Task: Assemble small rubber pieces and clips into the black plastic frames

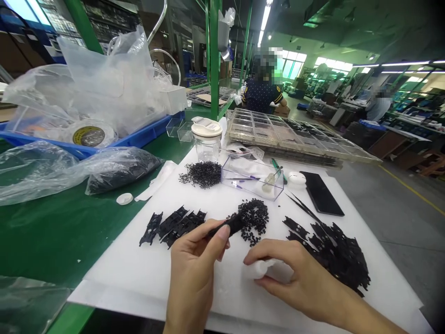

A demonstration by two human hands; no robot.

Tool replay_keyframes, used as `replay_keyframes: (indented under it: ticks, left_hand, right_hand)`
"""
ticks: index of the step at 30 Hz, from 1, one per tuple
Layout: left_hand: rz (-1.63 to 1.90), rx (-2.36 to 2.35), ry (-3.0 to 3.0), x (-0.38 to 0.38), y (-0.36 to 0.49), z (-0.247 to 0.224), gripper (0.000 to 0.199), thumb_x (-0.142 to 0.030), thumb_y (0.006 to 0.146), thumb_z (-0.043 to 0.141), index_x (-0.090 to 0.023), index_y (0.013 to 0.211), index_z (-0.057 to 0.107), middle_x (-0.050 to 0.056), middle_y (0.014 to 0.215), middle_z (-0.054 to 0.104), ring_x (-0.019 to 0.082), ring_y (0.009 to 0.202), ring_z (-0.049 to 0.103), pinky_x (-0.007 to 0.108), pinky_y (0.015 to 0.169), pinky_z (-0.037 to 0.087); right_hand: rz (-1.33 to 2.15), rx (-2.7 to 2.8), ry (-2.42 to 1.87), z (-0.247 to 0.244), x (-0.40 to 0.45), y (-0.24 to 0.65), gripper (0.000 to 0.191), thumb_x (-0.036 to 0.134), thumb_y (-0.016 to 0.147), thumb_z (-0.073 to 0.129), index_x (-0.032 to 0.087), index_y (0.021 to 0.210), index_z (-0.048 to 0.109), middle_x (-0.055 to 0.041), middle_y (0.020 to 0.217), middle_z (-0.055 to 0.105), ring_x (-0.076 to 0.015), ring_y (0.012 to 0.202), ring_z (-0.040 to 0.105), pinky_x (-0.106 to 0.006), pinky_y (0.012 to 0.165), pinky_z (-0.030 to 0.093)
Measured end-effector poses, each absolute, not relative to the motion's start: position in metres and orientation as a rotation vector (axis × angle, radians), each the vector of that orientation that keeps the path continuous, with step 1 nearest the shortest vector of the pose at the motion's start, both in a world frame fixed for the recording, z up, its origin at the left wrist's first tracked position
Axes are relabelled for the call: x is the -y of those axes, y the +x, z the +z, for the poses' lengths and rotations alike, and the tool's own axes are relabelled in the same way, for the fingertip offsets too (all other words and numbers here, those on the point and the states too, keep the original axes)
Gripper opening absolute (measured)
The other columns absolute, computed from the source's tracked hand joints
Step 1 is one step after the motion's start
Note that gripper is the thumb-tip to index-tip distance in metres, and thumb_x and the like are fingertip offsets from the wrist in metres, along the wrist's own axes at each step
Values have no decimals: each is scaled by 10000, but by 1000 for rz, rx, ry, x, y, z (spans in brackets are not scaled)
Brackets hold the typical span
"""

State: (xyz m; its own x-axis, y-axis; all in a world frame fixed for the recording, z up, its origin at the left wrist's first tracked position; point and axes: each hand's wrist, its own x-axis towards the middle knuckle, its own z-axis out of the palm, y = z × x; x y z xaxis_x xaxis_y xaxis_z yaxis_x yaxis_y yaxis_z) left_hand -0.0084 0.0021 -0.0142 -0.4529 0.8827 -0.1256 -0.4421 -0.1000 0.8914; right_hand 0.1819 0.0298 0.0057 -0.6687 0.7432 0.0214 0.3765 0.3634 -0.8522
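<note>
Bench (52,232): green, out at 9 o'clock (clock centred mid-board, 12 = away from the person). White board (132,278) on it carries the work. Stack of clear divided trays (295,141) between 1 and 2. Blue tray (142,137) at 10, heaped with plastic bags (100,83); a clear bag with dark contents (121,170) lies just outside it.

Right hand (297,271) at 4: thumb and forefinger curled with a small gap at the tips, around a white piece; too blurred to say what it is. Left hand (194,260) at 8: nearly closed, thumb on top, pinching a black strip.

Heap of black plates (342,255) at 3, overlapping, just beyond the right hand. Smaller group of similar plates (174,225) at 9. Clear box (252,178) near 1, black phone-like slab (321,192) between 2 and 3. Lidded jar (206,139) at 11, pile of thin black pins (203,175) just in front of it.

Black strip (233,226) sits tilted at dead centre, far end over the edge of a pile of tiny black bits (257,215); contact unclear. White piece (262,269) is near 4, well inside the fingers.
</note>
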Motion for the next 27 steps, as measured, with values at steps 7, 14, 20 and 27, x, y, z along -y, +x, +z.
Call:
replay_keyframes:
  ticks: [7, 14, 20, 27]
  left_hand:
    - [1684, -1197, 627, 1, -13, -17, 161, -333, 721, 905, -197, 779, 840, -11, 573, 607, 75, 544, 437, 199, 538, 388]
    - [1670, -1265, 655, 3, -8, -6, 139, -311, 729, 871, -181, 766, 837, -9, 545, 569, 95, 540, 420, 228, 526, 366]
    - [1642, -1243, 682, 2, -9, -7, 156, -317, 738, 861, -176, 804, 849, 3, 552, 587, 110, 560, 457, 243, 550, 390]
    - [1548, -1239, 687, 1, -8, -8, 190, -350, 788, 831, -181, 871, 855, 8, 559, 629, 107, 561, 480, 234, 576, 416]
  right_hand:
    - [984, 2302, -1054, 36, -61, 218, 195, 318, 870, 800, 280, 1061, 784, -59, 1105, 782, -240, 1001, 745, -358, 911, 605]
    - [463, 1760, -1477, 43, -139, 210, 314, 414, 810, 808, 176, 1015, 810, -92, 843, 798, -230, 693, 734, -319, 607, 554]
    - [411, 1788, -1366, 28, -159, 198, 269, 411, 825, 761, 148, 875, 792, -85, 797, 774, -179, 590, 644, -319, 591, 479]
    - [268, 1600, -1177, 49, -145, 201, 132, 328, 852, 767, 201, 885, 759, -45, 820, 759, -226, 730, 717, -349, 704, 572]
